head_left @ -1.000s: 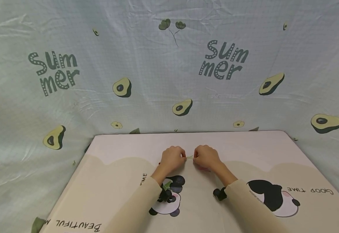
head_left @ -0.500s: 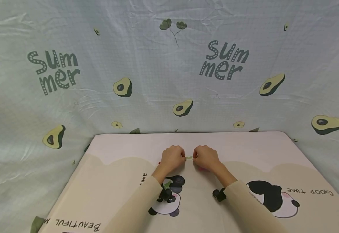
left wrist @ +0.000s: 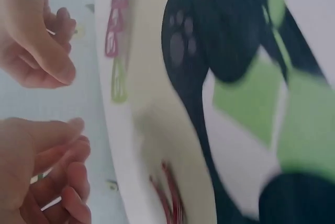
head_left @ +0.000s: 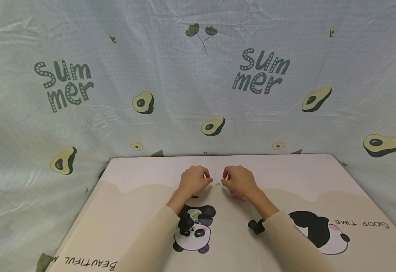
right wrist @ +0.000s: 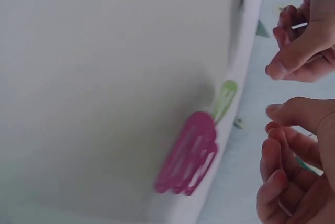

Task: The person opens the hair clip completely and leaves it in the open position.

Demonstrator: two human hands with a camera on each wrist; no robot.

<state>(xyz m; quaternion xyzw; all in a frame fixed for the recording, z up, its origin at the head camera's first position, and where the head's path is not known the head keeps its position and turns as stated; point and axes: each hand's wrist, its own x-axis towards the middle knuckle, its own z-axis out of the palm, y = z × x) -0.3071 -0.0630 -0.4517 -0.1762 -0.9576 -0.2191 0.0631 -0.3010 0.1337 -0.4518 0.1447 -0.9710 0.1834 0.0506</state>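
A light green snap hair clip [head_left: 219,184] lies on the tabletop between my two hands. My left hand [head_left: 194,179] hovers just left of it, fingers loosely bent and holding nothing. On the other side, my right hand [head_left: 240,181] is also raised with nothing in its fingers; its fingertips are close to the clip in the head view. Several magenta hair clips [right wrist: 186,156] lie fanned together beside the green one, partly hidden by the right hand in the head view. Thin dark red clips [left wrist: 170,198] lie near the left hand, cut off by the frame edge.
The table [head_left: 225,241] has a cover printed with a panda [head_left: 192,236] and a dog. Behind it hangs a pale curtain [head_left: 184,75] with avocado and lettering prints. Small black devices [head_left: 256,226] sit on the wrists.
Both hands pinched the green hair clip between them earlier. They have let go; the left hand has drawn back to the left and the clip stays on the table.
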